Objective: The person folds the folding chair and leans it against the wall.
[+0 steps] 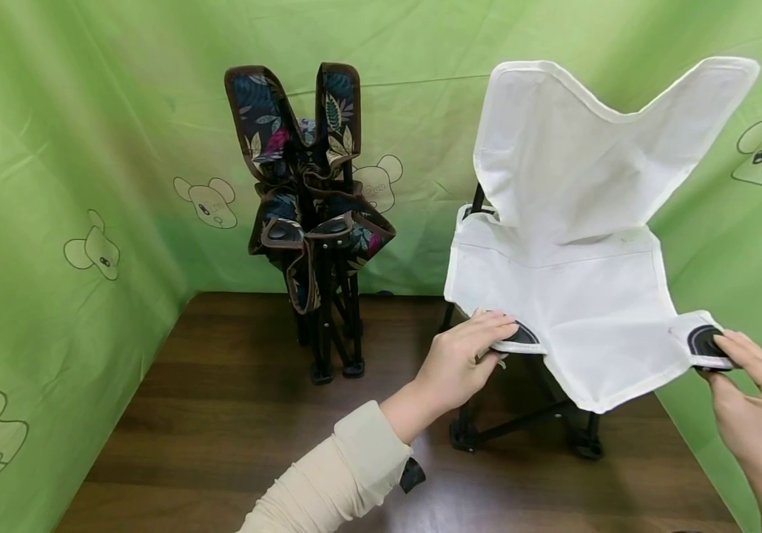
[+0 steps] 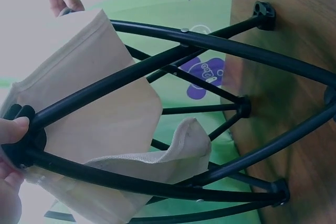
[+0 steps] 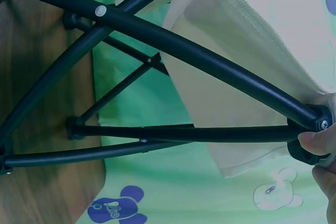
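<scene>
A white folding chair (image 1: 574, 289) with a black tube frame stands opened out on the right. My left hand (image 1: 457, 359) grips its front left seat corner, fingers over the black patch (image 1: 521, 337) and thumb below. At the front right corner, my right hand (image 1: 754, 400) pinches the other black patch (image 1: 705, 340). The left wrist view shows the left thumb (image 2: 16, 127) against a black plastic joint where two crossing tubes (image 2: 115, 82) meet. From the right wrist side, fingers hold a matching corner joint (image 3: 315, 124) under the white fabric (image 3: 236, 77).
A dark floral folding chair (image 1: 314, 185) stands folded up to the left, near the green printed cloth wall (image 1: 121, 111). Brown wood-look flooring (image 1: 221, 429) lies beneath both chairs. A small black object (image 1: 412, 475) shows beside the left sleeve (image 1: 348, 466).
</scene>
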{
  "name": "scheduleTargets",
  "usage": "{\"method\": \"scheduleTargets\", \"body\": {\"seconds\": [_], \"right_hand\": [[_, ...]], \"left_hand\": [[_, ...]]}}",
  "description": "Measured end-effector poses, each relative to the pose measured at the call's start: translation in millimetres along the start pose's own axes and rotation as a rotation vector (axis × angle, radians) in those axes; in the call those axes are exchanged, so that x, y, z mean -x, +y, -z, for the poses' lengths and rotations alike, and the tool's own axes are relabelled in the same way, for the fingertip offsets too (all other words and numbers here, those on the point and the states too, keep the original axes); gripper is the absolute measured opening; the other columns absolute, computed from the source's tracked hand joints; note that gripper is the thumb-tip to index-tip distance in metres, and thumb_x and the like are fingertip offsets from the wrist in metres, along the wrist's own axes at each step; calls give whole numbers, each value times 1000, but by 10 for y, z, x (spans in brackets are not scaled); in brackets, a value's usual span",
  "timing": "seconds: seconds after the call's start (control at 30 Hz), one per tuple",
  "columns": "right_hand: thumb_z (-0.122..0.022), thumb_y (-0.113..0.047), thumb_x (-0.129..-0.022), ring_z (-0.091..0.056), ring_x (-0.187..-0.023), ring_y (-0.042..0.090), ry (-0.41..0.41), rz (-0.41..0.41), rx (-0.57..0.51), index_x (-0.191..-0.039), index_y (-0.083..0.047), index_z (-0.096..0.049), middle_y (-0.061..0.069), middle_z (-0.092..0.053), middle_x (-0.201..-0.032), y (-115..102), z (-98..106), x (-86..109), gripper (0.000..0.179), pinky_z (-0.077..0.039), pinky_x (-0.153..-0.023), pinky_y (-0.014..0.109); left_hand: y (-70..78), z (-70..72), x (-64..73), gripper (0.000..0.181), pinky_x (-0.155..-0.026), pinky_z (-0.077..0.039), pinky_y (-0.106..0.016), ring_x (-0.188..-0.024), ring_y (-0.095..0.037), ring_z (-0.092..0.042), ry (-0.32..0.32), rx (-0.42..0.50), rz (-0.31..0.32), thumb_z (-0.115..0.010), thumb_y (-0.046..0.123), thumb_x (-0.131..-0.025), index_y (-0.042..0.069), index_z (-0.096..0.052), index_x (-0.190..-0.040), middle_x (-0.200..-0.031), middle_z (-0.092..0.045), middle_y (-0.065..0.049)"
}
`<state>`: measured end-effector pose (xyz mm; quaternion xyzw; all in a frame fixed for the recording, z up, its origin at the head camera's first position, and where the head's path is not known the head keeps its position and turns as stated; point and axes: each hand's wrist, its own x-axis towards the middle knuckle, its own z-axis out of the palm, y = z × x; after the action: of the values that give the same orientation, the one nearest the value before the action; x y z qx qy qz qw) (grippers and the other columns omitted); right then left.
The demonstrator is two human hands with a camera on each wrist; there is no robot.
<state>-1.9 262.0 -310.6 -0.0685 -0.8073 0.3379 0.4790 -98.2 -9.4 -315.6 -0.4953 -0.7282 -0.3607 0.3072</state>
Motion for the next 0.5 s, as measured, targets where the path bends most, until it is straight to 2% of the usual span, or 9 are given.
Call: {"method": "scheduleTargets", "body": {"seconds": [0.13,0.23,0.5], "right_hand": [[-60,19,-66,-46,-103,-5,27,54,32,-96,11,-59,-28,-50,-104,-52,-18,-17,31,-33,-89,16],[-61,18,-65,-46,-102,-7,54,87,58,-94,10,-61,-27,-50,-105,-66,-42,-19,30,-33,-89,16],[-62,17,-65,-45,-100,-11,90,107,116,-93,7,-63,-23,-50,-106,-136,-68,-4,30,-33,-88,14]], "left_hand": [[7,8,-27,30,-96,-25,-18,-109,-10,-47,6,-7,1,-63,-2,-74,3,-63,-103,-107,-59,-5],[11,17,-37,31,-96,-25,-19,-110,-10,-47,11,1,8,-63,-3,-74,3,-62,-104,-108,-59,-5],[30,21,-64,30,-96,-25,-20,-110,-11,-46,26,11,9,-63,-3,-74,2,-62,-103,-108,-59,-6]]}}
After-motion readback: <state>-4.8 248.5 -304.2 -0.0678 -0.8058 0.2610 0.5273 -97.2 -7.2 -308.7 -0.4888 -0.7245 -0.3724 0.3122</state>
